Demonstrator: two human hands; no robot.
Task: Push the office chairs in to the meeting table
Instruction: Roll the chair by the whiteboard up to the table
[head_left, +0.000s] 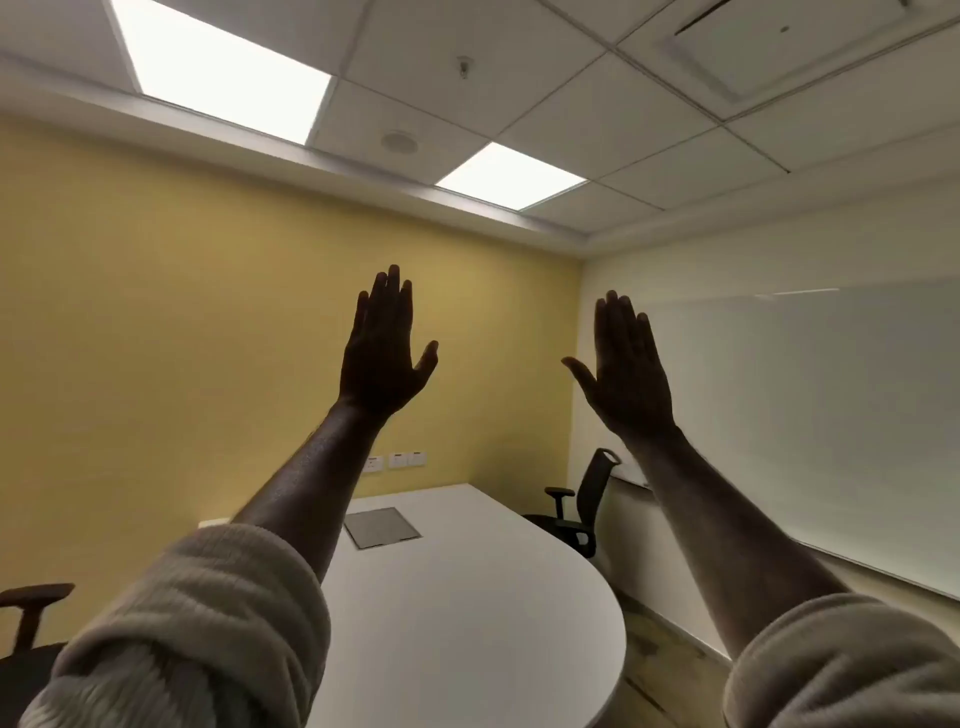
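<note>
At the far left edge, one office chair (31, 623) shows only its armrest and seat, apart from the white meeting table (467, 623). Your left hand (382, 358) is raised above the table, fingers straight and spread, holding nothing. Your right hand (631, 371) is raised likewise, flat and empty. Below it, a second black office chair (576, 512) stands near the table's right side by the whiteboard (805, 415).

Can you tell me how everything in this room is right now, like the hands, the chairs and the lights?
Left hand: raised, open, holding nothing.
Right hand: raised, open, holding nothing.
Black office chair: at the table's far right side, facing it.
Chair at left edge: mostly out of frame; armrest showing.
Meeting table: top bare, floor-box lid shut.
Ceiling lights: on.
Whiteboard: blank.
</note>
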